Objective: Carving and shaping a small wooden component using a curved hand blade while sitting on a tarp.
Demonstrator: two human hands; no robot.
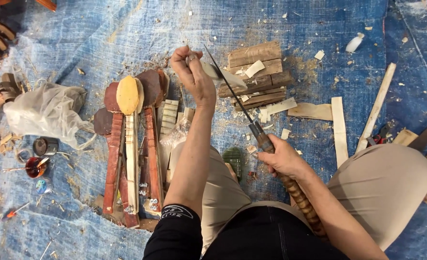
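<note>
Carving a small wood piece with a long knife

The left hand (pixel 190 72) pinches a small pale wood piece (pixel 212 71) in its fingers, held up just beside the stack of brown wooden blocks (pixel 258 74). The right hand (pixel 282 158) is closed tight around the ridged brown handle of a long thin knife (pixel 233 94), below the stack. The blade seems to touch the wood piece. Spoon-shaped wooden pieces (pixel 131 139) lie left of the stack on the blue tarp (pixel 319 29).
</note>
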